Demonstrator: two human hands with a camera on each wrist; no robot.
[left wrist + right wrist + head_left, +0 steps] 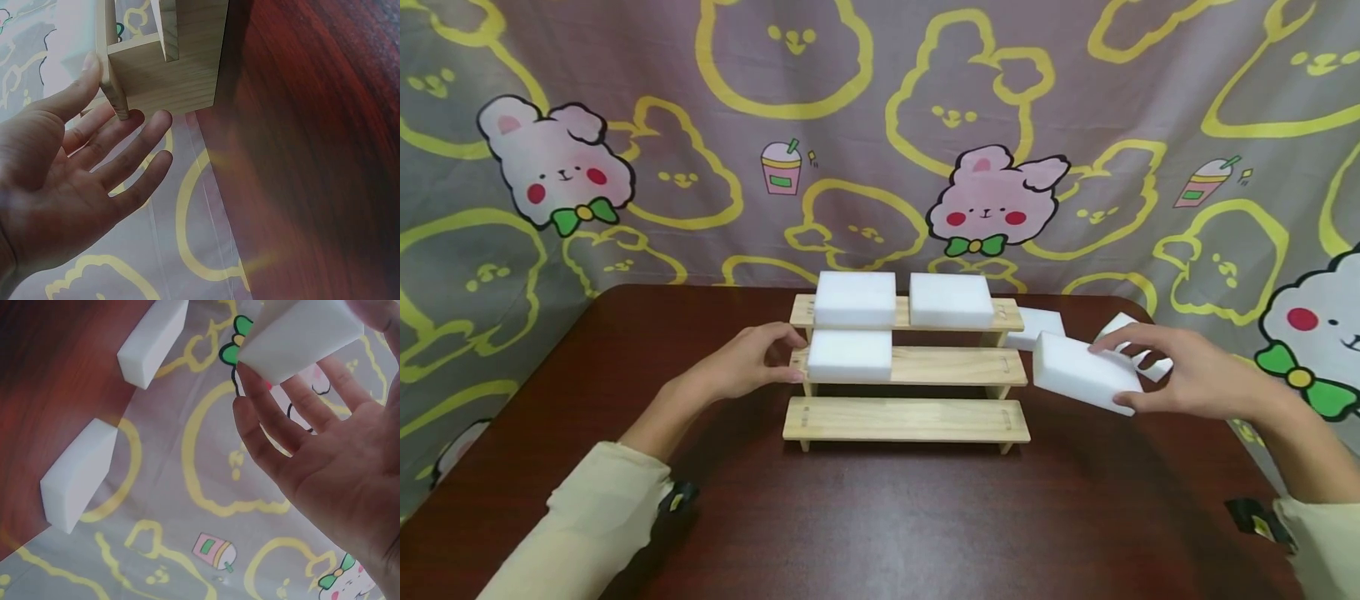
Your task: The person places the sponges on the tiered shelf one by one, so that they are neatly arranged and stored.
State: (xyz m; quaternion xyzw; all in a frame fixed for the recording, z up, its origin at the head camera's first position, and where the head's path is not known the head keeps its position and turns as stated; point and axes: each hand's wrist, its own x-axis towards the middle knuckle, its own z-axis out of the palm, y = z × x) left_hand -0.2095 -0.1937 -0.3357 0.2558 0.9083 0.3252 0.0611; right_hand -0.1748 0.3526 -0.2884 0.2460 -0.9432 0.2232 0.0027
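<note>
A held white block (pixel 1081 373) tilts beside the three-tiered wooden rack (pixel 906 419).

Right hand (pixel 337 459) grips white block (pixel 300 339)

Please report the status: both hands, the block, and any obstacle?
Left hand pinching wooden rack at left end. Right hand gripping white block, right of rack, above table. Nothing seen between block and rack.

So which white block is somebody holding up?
The white block in the right hand, beside the wooden rack. It's lifted; the other blocks rest on the rack or the table.
</note>
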